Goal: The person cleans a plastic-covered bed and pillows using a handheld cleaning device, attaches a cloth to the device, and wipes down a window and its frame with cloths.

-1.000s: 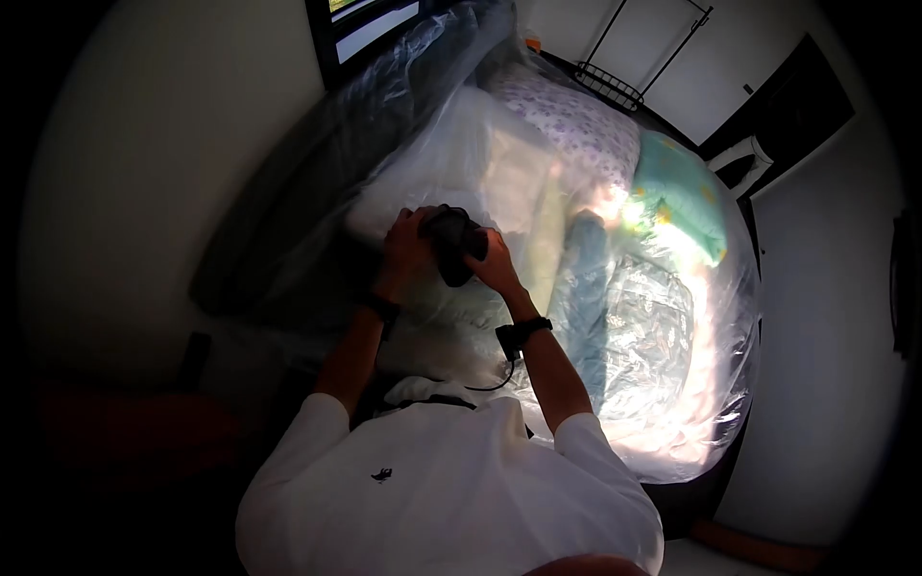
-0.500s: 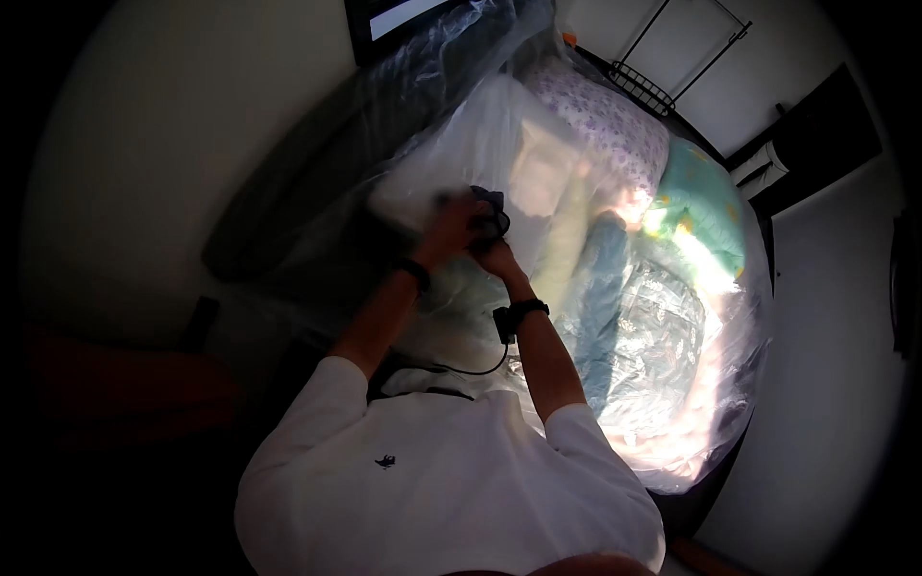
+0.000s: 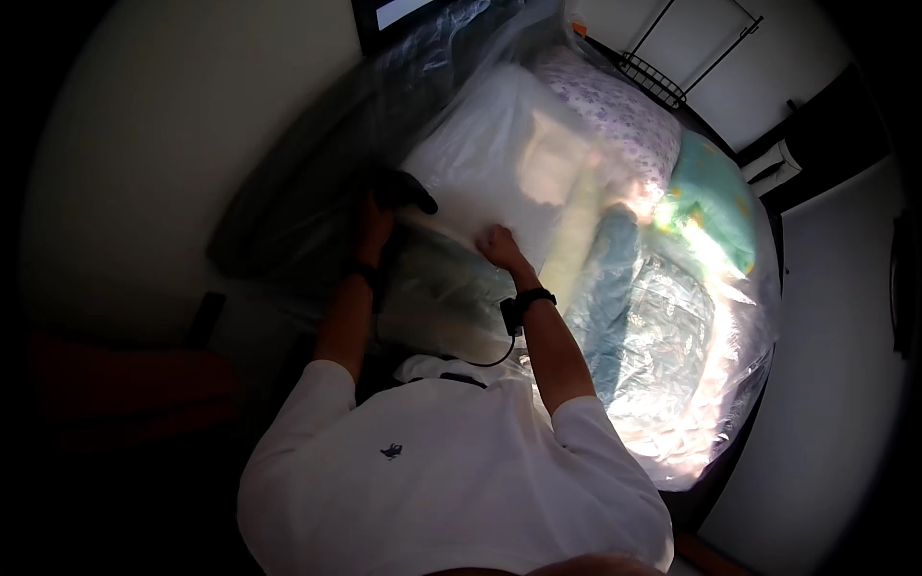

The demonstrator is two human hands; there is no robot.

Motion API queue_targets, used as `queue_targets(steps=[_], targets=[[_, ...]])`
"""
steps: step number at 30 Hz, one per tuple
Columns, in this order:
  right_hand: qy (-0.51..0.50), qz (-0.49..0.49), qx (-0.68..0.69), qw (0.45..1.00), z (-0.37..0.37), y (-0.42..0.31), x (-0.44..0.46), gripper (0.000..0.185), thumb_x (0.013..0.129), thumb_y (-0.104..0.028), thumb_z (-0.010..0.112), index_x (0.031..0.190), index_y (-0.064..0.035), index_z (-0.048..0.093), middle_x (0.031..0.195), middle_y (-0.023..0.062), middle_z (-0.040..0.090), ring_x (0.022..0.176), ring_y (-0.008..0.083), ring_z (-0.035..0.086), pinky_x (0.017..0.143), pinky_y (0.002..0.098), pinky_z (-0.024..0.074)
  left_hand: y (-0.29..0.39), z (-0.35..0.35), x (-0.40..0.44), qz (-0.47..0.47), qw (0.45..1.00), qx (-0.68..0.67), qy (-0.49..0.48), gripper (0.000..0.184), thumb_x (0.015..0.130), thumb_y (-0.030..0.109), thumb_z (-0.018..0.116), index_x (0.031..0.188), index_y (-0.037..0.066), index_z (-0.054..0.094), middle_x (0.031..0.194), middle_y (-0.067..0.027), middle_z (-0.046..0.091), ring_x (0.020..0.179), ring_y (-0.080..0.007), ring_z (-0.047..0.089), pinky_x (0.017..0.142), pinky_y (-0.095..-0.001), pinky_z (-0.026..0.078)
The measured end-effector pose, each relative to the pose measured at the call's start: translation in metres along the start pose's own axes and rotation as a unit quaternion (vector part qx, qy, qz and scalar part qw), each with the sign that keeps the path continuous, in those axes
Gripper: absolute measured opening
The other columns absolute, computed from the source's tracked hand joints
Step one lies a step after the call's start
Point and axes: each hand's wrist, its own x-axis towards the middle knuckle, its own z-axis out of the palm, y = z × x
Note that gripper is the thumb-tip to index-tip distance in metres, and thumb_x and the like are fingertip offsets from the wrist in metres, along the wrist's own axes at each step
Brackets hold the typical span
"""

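My left hand point(image 3: 375, 228) is in shadow on the left, closed on a dark, soft-looking item point(image 3: 411, 191) that sticks out past the fingers to the right. Its kind is too dark to make out. My right hand point(image 3: 501, 250) is curled into a fist over the lower edge of a white, pillow-like bundle point(image 3: 471, 144) under clear plastic sheeting point(image 3: 480, 115). Whatever its fingers may pinch is hidden. The two hands are apart, and each wrist wears a black band.
Under the plastic lie a purple-flowered pillow point(image 3: 615, 101), a green pillow point(image 3: 713, 202), blue fabric point(image 3: 607, 278) and a patterned, shiny package point(image 3: 663, 331). A black wire rack point(image 3: 653, 80) stands at the back. A pale wall point(image 3: 163, 144) rises on the left.
My hands were together at the dark item; now they are apart. The left has carried the item left, while the right has turned into a fist near the same spot.
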Motion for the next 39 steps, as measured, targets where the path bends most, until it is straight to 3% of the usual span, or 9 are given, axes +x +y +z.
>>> queue_targets(steps=[2, 5, 10, 14, 16, 27, 32, 36, 39], targets=[[-0.021, -0.007, -0.008, 1.000, -0.006, -0.003, 0.002, 0.050, 0.084, -0.042, 0.064, 0.095, 0.0051, 0.055, 0.098, 0.0284, 0.059, 0.095, 0.0438, 0.057, 0.083, 0.0508, 0.0471, 0.004, 0.000, -0.004, 0.014, 0.996, 0.041, 0.073, 0.045, 0.093, 0.027, 0.060, 0.131, 0.003, 0.054, 0.129, -0.0250, 0.057, 0.121, -0.0417, 0.053, 0.100, -0.0475, 0.044], [-0.037, 0.015, -0.012, 0.999, 0.001, 0.002, 0.006, 0.051, 0.085, -0.042, 0.064, 0.099, 0.0061, 0.055, 0.104, 0.0299, 0.058, 0.101, 0.0453, 0.056, 0.086, 0.0508, 0.0470, 0.064, -0.033, 0.010, -0.035, 0.997, 0.012, -0.062, 0.043, 0.093, 0.021, 0.055, 0.130, 0.000, 0.052, 0.129, -0.0255, 0.057, 0.121, -0.0418, 0.053, 0.101, -0.0469, 0.043], [0.001, 0.084, -0.007, 0.996, 0.028, 0.026, 0.018, 0.053, 0.086, -0.039, 0.065, 0.108, 0.0082, 0.055, 0.111, 0.0303, 0.057, 0.104, 0.0449, 0.056, 0.091, 0.0488, 0.0468, 0.120, -0.017, 0.035, 0.322, 0.929, -0.134, -0.125, 0.040, 0.088, 0.006, 0.050, 0.127, 0.002, 0.053, 0.135, -0.0214, 0.051, 0.125, -0.0392, 0.048, 0.106, -0.0467, 0.038], [-0.080, 0.054, -0.074, 0.993, 0.026, 0.015, 0.029, 0.048, 0.083, -0.032, 0.067, 0.111, 0.0053, 0.057, 0.113, 0.0289, 0.061, 0.106, 0.0465, 0.058, 0.093, 0.0487, 0.0475, 0.111, 0.027, -0.001, 0.238, 0.914, -0.068, -0.321, 0.045, 0.086, 0.027, 0.060, 0.128, 0.012, 0.055, 0.145, -0.0194, 0.041, 0.137, -0.0401, 0.036, 0.112, -0.0505, 0.031], [0.065, -0.120, 0.130, 0.982, 0.045, 0.029, 0.028, 0.045, 0.083, -0.033, 0.069, 0.112, 0.0003, 0.059, 0.110, 0.0254, 0.063, 0.102, 0.0451, 0.059, 0.090, 0.0495, 0.0476, 0.124, 0.018, -0.035, 0.321, 0.916, 0.046, -0.236, 0.051, 0.081, 0.037, 0.065, 0.126, 0.016, 0.057, 0.148, -0.0180, 0.038, 0.140, -0.0429, 0.031, 0.113, -0.0569, 0.026], [0.012, -0.003, -0.013, 1.000, 0.021, 0.031, 0.018, 0.045, 0.085, -0.036, 0.064, 0.098, 0.0076, 0.059, 0.100, 0.0301, 0.060, 0.096, 0.0468, 0.056, 0.086, 0.0513, 0.0465, 0.062, 0.015, -0.005, 0.275, 0.960, 0.036, -0.044, 0.044, 0.080, 0.032, 0.071, 0.118, 0.014, 0.059, 0.142, -0.0235, 0.040, 0.132, -0.0456, 0.037, 0.107, -0.0579, 0.034], [-0.004, 0.011, -0.018, 1.000, 0.018, 0.033, 0.019, 0.048, 0.086, -0.037, 0.062, 0.098, 0.0090, 0.058, 0.102, 0.0311, 0.059, 0.101, 0.0468, 0.055, 0.090, 0.0509, 0.0458, 0.022, 0.012, 0.017, 0.040, 0.998, 0.056, -0.012, 0.042, 0.089, 0.024, 0.064, 0.126, 0.008, 0.053, 0.136, -0.0322, 0.042, 0.125, -0.0498, 0.042, 0.104, -0.0562, 0.037], [-0.010, 0.022, -0.009, 1.000, 0.027, 0.033, 0.023, 0.047, 0.085, -0.037, 0.067, 0.097, 0.0059, 0.053, 0.098, 0.0290, 0.056, 0.094, 0.0425, 0.056, 0.082, 0.0498, 0.0466, 0.055, -0.006, -0.006, 0.055, 0.992, 0.115, -0.018, 0.043, 0.090, 0.023, 0.062, 0.127, 0.005, 0.051, 0.133, -0.0317, 0.045, 0.123, -0.0501, 0.044, 0.104, -0.0550, 0.038], [-0.015, 0.036, 0.006, 0.999, 0.038, 0.032, 0.021, 0.045, 0.084, -0.037, 0.068, 0.092, 0.0044, 0.052, 0.095, 0.0273, 0.057, 0.089, 0.0409, 0.056, 0.079, 0.0495, 0.0461, 0.042, 0.008, -0.036, 0.094, 0.985, 0.093, 0.108, 0.042, 0.091, 0.022, 0.061, 0.126, 0.002, 0.051, 0.129, -0.0294, 0.049, 0.119, -0.0491, 0.047, 0.102, -0.0562, 0.038]])
